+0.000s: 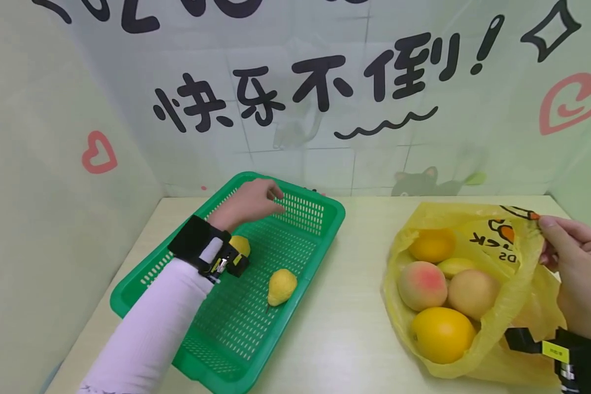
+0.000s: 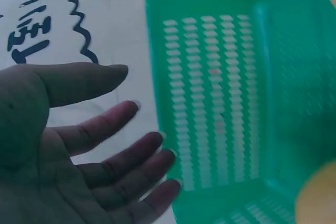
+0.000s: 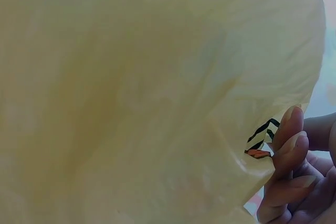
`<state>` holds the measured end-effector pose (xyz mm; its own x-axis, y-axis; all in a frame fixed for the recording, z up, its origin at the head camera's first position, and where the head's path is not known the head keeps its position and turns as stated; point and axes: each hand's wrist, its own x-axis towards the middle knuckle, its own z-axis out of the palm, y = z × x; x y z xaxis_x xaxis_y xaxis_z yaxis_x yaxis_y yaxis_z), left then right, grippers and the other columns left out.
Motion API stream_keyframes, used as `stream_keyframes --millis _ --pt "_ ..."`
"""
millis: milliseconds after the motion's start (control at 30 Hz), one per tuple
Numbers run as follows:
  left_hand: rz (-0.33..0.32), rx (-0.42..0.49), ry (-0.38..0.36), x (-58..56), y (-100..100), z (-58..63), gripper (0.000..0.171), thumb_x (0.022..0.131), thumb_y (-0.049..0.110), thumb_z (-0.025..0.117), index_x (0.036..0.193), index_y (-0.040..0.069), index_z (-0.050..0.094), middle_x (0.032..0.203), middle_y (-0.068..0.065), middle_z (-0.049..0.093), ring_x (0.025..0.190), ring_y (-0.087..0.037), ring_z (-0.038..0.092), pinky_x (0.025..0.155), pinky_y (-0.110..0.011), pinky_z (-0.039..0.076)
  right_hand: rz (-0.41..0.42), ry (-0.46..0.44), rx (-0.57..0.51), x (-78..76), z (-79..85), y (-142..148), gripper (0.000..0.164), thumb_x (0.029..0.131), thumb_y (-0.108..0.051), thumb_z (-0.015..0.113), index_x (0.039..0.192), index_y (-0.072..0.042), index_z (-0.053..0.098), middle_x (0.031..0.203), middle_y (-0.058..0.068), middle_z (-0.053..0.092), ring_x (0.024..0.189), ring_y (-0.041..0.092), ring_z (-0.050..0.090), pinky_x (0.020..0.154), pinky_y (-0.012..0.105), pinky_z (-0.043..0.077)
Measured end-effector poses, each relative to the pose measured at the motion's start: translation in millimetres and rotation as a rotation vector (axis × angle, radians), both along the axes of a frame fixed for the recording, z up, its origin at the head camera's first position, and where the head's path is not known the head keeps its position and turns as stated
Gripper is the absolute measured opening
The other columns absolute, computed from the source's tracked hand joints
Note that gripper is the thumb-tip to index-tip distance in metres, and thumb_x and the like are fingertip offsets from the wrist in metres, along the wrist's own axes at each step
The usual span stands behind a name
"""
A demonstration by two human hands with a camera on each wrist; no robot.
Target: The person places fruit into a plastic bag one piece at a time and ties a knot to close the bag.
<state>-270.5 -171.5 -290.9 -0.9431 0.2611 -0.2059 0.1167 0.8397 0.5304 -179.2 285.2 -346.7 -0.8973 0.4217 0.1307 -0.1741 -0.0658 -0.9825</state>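
Note:
My left hand is over the far part of a green perforated basket, its fingers relaxed and holding nothing. Below that wrist sits a yellow fruit, partly hidden by the wrist camera. A yellow pear lies in the basket by its right wall. On the right, my right hand pinches the rim of a yellow plastic bag between thumb and fingers. Inside the bag's mouth are a peach, an orange fruit, a tan round fruit and several other yellow-orange fruits.
Basket and bag stand on a pale wooden table, with a strip of tabletop between them. Behind the table hangs a white printed sheet with black characters and hearts; it continues along the left side.

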Motion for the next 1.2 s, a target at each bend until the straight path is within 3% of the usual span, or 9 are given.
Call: stream_keyframes --millis 167,367,567,700,900,1200 --pt "-0.017 -0.160 -0.009 9.6 -29.9 -7.9 0.046 0.092 0.023 0.065 0.129 -0.002 0.056 0.135 -0.022 0.056 0.115 -0.036 0.058 0.092 -0.046 0.051 -0.008 -0.016 0.019 2.7 1.9 -0.5 0.011 0.094 -0.025 0.063 0.099 -0.020 0.072 0.074 -0.008 0.060 0.057 0.006 0.047 0.051 0.010 0.042" --pt "-0.010 -0.283 -0.110 24.9 -52.7 -18.3 0.057 0.089 0.026 0.070 0.135 -0.003 0.052 0.141 -0.026 0.051 0.123 -0.041 0.053 0.094 -0.049 0.050 -0.006 -0.024 0.027 3.1 3.8 -1.0 0.011 0.093 -0.026 0.064 0.099 -0.021 0.072 0.076 -0.010 0.061 0.059 0.006 0.047 0.053 0.009 0.043" --pt "0.013 -0.318 -0.182 34.4 -62.1 -34.7 0.063 0.084 0.023 0.077 0.134 -0.003 0.050 0.127 -0.022 0.057 0.099 -0.030 0.056 0.078 -0.041 0.052 -0.012 -0.008 0.016 2.7 3.2 -1.6 0.009 0.093 -0.024 0.065 0.096 -0.019 0.073 0.072 -0.009 0.063 0.055 0.006 0.048 0.051 0.010 0.043" --pt "0.029 -0.290 -0.136 36.0 -62.6 -40.3 0.055 0.083 0.023 0.076 0.128 -0.002 0.054 0.115 -0.018 0.061 0.092 -0.027 0.054 0.074 -0.038 0.050 -0.015 -0.007 0.019 3.1 3.2 -0.7 0.010 0.093 -0.024 0.065 0.096 -0.019 0.073 0.072 -0.009 0.062 0.056 0.006 0.048 0.051 0.010 0.043" --pt "0.021 -0.247 -0.045 35.8 -58.0 -49.2 0.047 0.085 0.021 0.074 0.122 -0.003 0.058 0.111 -0.017 0.064 0.085 -0.024 0.055 0.069 -0.033 0.048 -0.023 -0.029 0.039 3.3 0.5 1.6 0.012 0.092 -0.028 0.065 0.099 -0.020 0.072 0.075 -0.010 0.062 0.058 0.006 0.048 0.053 0.010 0.043" --pt "0.037 -0.270 -0.009 32.3 -55.4 -57.0 0.043 0.083 0.021 0.075 0.116 -0.003 0.060 0.100 -0.013 0.064 0.080 -0.022 0.054 0.067 -0.031 0.046 -0.025 -0.042 0.044 3.2 0.3 2.0 0.013 0.092 -0.029 0.065 0.101 -0.022 0.071 0.079 -0.011 0.062 0.061 0.006 0.048 0.055 0.008 0.044"
